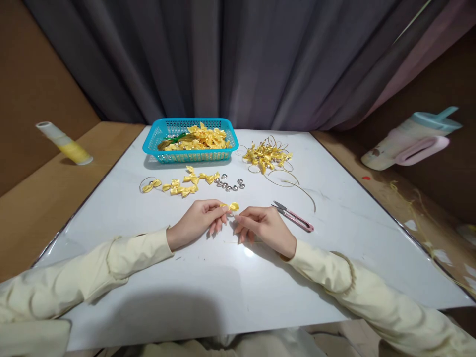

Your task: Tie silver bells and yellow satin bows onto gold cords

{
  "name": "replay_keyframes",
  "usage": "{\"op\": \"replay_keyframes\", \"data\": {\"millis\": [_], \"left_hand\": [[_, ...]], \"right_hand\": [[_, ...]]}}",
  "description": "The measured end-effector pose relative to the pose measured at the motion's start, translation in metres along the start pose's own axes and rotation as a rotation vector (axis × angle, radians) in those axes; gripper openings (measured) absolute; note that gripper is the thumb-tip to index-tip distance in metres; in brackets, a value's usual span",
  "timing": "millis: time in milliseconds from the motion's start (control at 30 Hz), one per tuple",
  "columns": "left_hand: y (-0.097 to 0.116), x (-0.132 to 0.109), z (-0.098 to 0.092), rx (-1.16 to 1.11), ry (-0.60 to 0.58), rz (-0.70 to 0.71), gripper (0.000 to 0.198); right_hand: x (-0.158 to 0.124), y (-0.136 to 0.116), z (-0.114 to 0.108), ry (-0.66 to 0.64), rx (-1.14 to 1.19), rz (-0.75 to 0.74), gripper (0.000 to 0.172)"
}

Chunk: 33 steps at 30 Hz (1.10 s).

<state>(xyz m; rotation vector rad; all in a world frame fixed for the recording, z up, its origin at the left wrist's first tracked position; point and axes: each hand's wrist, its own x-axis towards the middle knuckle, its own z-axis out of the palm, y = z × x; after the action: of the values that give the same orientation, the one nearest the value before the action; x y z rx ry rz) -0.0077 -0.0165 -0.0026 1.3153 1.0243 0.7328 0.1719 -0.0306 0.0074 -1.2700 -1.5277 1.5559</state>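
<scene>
Both hands meet over the middle of the white table (334, 258). My left hand (199, 220) pinches a small yellow ribbon bow (232, 206) at its left side, fingers closed. My right hand (262, 225) is pinched just beside the bow, thumb and fingers pressed together; what they hold is too small to make out. Behind the hands lie several loose yellow bows (186, 183) in a row and several small silver pieces (228, 183). Pink-handled thread snips (293, 216) lie just right of my right hand.
A blue plastic basket (223, 144) with many yellow bows stands at the back. A pile of bows with gold cord (266, 154) lies to its right. A spool of yellow thread (65, 143) rests at far left, a pink and blue jug (412, 141) at far right.
</scene>
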Motion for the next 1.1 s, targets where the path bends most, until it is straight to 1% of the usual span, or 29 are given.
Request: {"op": "replay_keyframes", "data": {"millis": [433, 633, 833, 967, 1100], "left_hand": [[0.002, -0.0014, -0.0003, -0.018, -0.002, -0.019, 0.025], [0.0023, -0.0008, -0.0012, -0.051, -0.02, -0.028, 0.025], [0.0034, -0.0016, -0.0011, -0.066, -0.039, -0.071, 0.025], [0.003, -0.0018, -0.0013, -0.064, -0.04, -0.091, 0.024], [0.004, -0.0017, -0.0005, -0.084, -0.041, -0.119, 0.024]], "right_hand": [[-0.0002, -0.0002, 0.0006, -0.013, -0.019, 0.006, 0.025], [0.0002, 0.0007, 0.0008, -0.02, -0.031, -0.033, 0.027], [-0.0009, -0.0018, -0.002, -0.067, -0.086, -0.032, 0.024], [-0.0012, -0.0033, -0.004, -0.097, -0.062, -0.004, 0.021], [-0.0013, -0.0038, -0.0032, -0.103, -0.075, -0.013, 0.021]]}}
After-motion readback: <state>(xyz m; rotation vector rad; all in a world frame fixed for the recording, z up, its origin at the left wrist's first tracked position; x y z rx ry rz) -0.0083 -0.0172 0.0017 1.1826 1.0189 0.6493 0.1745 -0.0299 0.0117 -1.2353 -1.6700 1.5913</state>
